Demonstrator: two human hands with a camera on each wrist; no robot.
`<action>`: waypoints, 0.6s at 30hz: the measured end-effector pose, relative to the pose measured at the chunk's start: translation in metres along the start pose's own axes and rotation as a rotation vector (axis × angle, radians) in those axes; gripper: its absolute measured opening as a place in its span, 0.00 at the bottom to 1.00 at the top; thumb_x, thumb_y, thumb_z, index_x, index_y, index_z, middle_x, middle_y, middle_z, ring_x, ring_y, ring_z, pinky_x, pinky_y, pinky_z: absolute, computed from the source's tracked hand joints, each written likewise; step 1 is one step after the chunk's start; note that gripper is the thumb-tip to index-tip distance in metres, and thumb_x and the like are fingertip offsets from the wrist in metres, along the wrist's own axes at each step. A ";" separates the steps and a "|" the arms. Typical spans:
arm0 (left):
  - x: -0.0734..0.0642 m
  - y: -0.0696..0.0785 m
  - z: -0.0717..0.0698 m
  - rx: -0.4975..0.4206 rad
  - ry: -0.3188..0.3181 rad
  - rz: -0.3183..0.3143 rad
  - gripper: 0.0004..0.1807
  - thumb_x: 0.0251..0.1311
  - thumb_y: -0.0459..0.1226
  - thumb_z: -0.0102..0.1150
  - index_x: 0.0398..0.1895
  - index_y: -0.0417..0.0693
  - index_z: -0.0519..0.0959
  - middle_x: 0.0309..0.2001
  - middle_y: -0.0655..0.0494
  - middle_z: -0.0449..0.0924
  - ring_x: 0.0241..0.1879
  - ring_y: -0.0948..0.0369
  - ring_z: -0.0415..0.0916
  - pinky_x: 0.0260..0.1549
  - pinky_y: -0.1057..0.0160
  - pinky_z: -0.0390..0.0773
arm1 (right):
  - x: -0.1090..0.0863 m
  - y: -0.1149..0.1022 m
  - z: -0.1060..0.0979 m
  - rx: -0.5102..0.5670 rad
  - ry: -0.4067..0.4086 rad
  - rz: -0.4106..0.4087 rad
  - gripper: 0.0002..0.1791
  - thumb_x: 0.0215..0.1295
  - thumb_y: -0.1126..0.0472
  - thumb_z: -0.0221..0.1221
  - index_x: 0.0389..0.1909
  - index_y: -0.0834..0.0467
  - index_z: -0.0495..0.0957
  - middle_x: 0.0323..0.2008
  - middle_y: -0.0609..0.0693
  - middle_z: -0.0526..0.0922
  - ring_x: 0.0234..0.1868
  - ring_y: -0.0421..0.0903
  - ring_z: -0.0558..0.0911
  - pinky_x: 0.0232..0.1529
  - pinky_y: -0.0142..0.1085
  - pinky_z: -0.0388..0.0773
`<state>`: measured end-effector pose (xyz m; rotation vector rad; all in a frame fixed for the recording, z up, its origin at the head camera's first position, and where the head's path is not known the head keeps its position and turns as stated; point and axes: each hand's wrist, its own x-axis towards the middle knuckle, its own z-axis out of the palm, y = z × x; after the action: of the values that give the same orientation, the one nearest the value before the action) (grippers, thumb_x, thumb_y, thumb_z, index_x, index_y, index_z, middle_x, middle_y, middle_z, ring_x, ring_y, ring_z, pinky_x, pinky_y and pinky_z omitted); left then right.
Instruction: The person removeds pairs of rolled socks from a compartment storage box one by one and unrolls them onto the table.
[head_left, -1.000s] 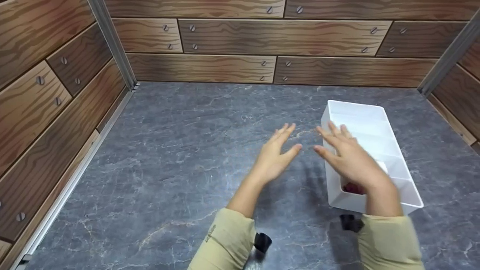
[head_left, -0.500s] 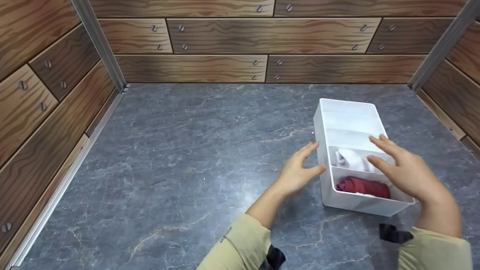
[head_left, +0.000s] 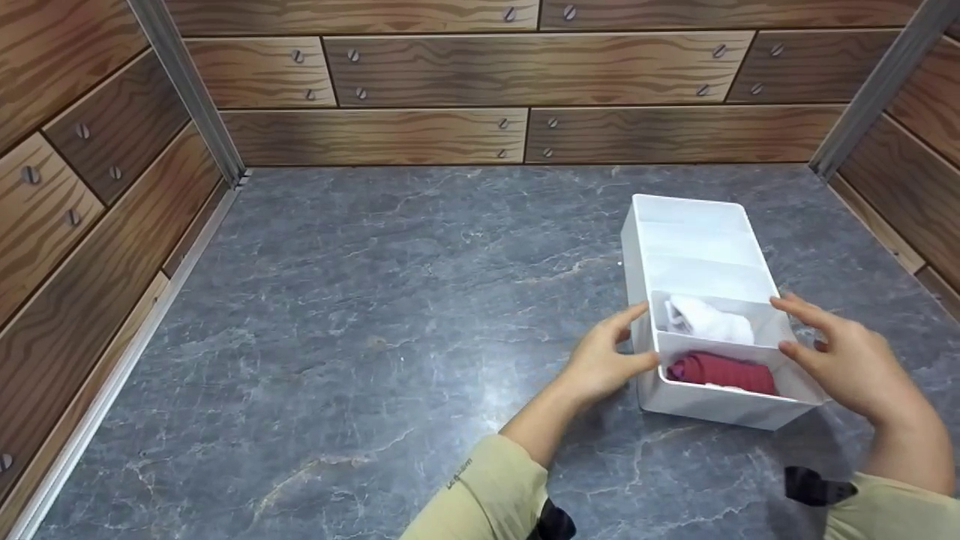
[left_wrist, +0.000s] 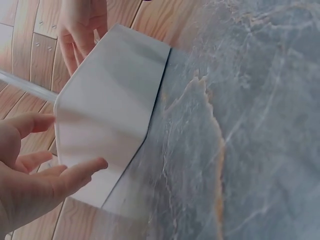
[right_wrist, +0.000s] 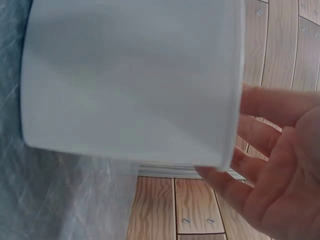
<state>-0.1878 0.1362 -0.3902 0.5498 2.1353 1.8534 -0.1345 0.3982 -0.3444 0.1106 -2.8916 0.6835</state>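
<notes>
A white storage box (head_left: 731, 409) with dividers stands on the grey marbled table, at the right in the head view. Its nearest compartment holds a rolled dark red cloth (head_left: 731, 373), and behind that lies a folded white cloth (head_left: 711, 321). At the box's left side my left hand (head_left: 604, 361) has thumb and fingers spread, fingertips right at the wall. My right hand (head_left: 851, 364) is on the opposite side, its fingertips at the right rim. Both wrist views show relaxed fingers beside the box's plain outer wall (right_wrist: 130, 85).
The box's two far compartments show only white walls. Wood-patterned panels (head_left: 435, 135) close off the back and both sides of the grey table (head_left: 360, 285). A metal post (head_left: 191, 90) stands in the back left corner, another (head_left: 862, 97) in the back right.
Both hands have come down from above the table to either side of the box, the right one moving rightward off the top. The two cloths are now uncovered. The view has shifted slightly.
</notes>
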 end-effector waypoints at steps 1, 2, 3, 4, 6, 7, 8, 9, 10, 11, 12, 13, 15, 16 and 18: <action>0.000 0.000 0.001 -0.030 -0.002 -0.018 0.35 0.51 0.31 0.66 0.66 0.52 0.71 0.63 0.55 0.70 0.58 0.54 0.71 0.48 0.62 0.76 | -0.001 0.001 0.001 -0.002 -0.003 0.000 0.29 0.62 0.68 0.61 0.64 0.66 0.67 0.63 0.71 0.63 0.50 0.75 0.72 0.46 0.66 0.67; 0.000 -0.001 0.003 -0.073 -0.007 -0.036 0.35 0.51 0.30 0.66 0.65 0.52 0.71 0.62 0.55 0.70 0.58 0.53 0.71 0.45 0.62 0.78 | -0.001 0.002 0.001 -0.003 -0.002 0.000 0.29 0.60 0.70 0.61 0.63 0.66 0.68 0.62 0.71 0.64 0.50 0.75 0.72 0.45 0.66 0.66; 0.000 -0.001 0.004 -0.116 -0.013 -0.055 0.34 0.52 0.30 0.65 0.65 0.52 0.71 0.62 0.55 0.70 0.57 0.53 0.71 0.43 0.61 0.79 | -0.002 0.003 0.002 -0.002 -0.005 0.002 0.30 0.58 0.71 0.62 0.63 0.66 0.68 0.62 0.71 0.64 0.51 0.75 0.71 0.45 0.66 0.65; 0.000 -0.002 0.005 -0.157 -0.020 -0.072 0.34 0.52 0.29 0.65 0.66 0.52 0.70 0.62 0.55 0.70 0.57 0.54 0.71 0.40 0.61 0.80 | -0.002 0.003 0.003 0.001 -0.008 0.006 0.30 0.58 0.72 0.62 0.63 0.66 0.68 0.62 0.71 0.64 0.53 0.75 0.70 0.45 0.66 0.65; -0.001 -0.003 0.007 -0.230 -0.029 -0.098 0.33 0.53 0.28 0.63 0.66 0.51 0.70 0.62 0.57 0.70 0.57 0.54 0.71 0.37 0.60 0.82 | -0.003 0.004 0.004 0.005 -0.014 0.012 0.31 0.57 0.72 0.62 0.63 0.66 0.68 0.62 0.70 0.64 0.55 0.75 0.68 0.45 0.66 0.65; -0.001 -0.004 0.007 -0.257 -0.035 -0.105 0.33 0.54 0.28 0.63 0.66 0.50 0.70 0.63 0.57 0.70 0.57 0.54 0.72 0.36 0.59 0.82 | -0.004 0.004 0.005 0.008 -0.018 0.015 0.31 0.58 0.71 0.62 0.64 0.65 0.68 0.62 0.70 0.64 0.54 0.75 0.69 0.45 0.65 0.66; -0.001 -0.004 0.008 -0.275 -0.039 -0.105 0.33 0.54 0.27 0.62 0.66 0.50 0.70 0.63 0.57 0.70 0.57 0.54 0.72 0.36 0.59 0.82 | -0.004 0.004 0.005 0.013 -0.017 0.017 0.30 0.58 0.70 0.62 0.64 0.65 0.68 0.62 0.70 0.64 0.53 0.75 0.69 0.45 0.65 0.67; 0.000 -0.005 0.008 -0.283 -0.042 -0.103 0.33 0.54 0.27 0.62 0.66 0.50 0.69 0.63 0.58 0.69 0.57 0.54 0.71 0.37 0.59 0.82 | -0.005 0.004 0.006 0.016 -0.014 0.016 0.30 0.59 0.69 0.63 0.63 0.65 0.68 0.63 0.70 0.64 0.53 0.74 0.70 0.46 0.64 0.69; 0.000 -0.005 0.008 -0.288 -0.043 -0.101 0.33 0.55 0.27 0.62 0.66 0.50 0.69 0.63 0.58 0.69 0.57 0.54 0.72 0.37 0.59 0.82 | -0.005 0.004 0.006 0.020 -0.009 0.015 0.30 0.59 0.68 0.63 0.63 0.65 0.69 0.63 0.70 0.64 0.52 0.74 0.71 0.46 0.63 0.70; 0.000 -0.005 0.008 -0.294 -0.042 -0.099 0.33 0.54 0.27 0.62 0.66 0.49 0.69 0.63 0.58 0.69 0.57 0.54 0.72 0.37 0.59 0.82 | -0.006 0.005 0.007 0.025 0.000 0.009 0.29 0.60 0.67 0.64 0.63 0.65 0.70 0.63 0.69 0.65 0.51 0.74 0.72 0.45 0.61 0.71; 0.000 -0.005 0.008 -0.298 -0.042 -0.099 0.33 0.54 0.27 0.62 0.66 0.49 0.69 0.63 0.58 0.69 0.56 0.54 0.72 0.37 0.59 0.82 | -0.007 0.005 0.007 0.034 0.012 0.000 0.28 0.60 0.66 0.64 0.62 0.64 0.71 0.63 0.69 0.65 0.50 0.73 0.74 0.46 0.53 0.76; 0.000 -0.005 0.008 -0.302 -0.041 -0.099 0.33 0.54 0.27 0.62 0.66 0.49 0.70 0.63 0.58 0.69 0.56 0.54 0.72 0.37 0.59 0.82 | -0.008 0.006 0.008 0.040 0.027 -0.010 0.27 0.59 0.65 0.65 0.60 0.64 0.72 0.63 0.68 0.66 0.49 0.72 0.74 0.46 0.44 0.78; 0.001 -0.006 0.008 -0.306 -0.037 -0.097 0.32 0.54 0.27 0.62 0.66 0.48 0.70 0.63 0.57 0.70 0.56 0.54 0.72 0.37 0.59 0.82 | -0.010 0.007 0.009 0.056 0.059 -0.030 0.26 0.57 0.64 0.66 0.57 0.63 0.75 0.61 0.66 0.69 0.49 0.71 0.76 0.45 0.26 0.76; 0.001 -0.006 0.007 -0.305 -0.033 -0.091 0.32 0.54 0.27 0.62 0.65 0.48 0.70 0.63 0.57 0.70 0.55 0.54 0.73 0.37 0.59 0.82 | -0.011 0.008 0.011 0.063 0.075 -0.038 0.25 0.57 0.65 0.67 0.56 0.62 0.76 0.61 0.66 0.71 0.49 0.63 0.79 0.44 0.19 0.72; 0.001 -0.006 0.007 -0.273 -0.018 -0.067 0.31 0.54 0.27 0.62 0.64 0.46 0.72 0.61 0.56 0.71 0.54 0.54 0.74 0.37 0.61 0.81 | -0.013 0.011 0.014 0.081 0.109 -0.054 0.23 0.54 0.67 0.68 0.54 0.62 0.78 0.59 0.65 0.73 0.52 0.43 0.79 0.41 0.09 0.62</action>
<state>-0.1867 0.1425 -0.3976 0.4253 1.8231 2.0473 -0.1252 0.4020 -0.3635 0.1563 -2.7470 0.7721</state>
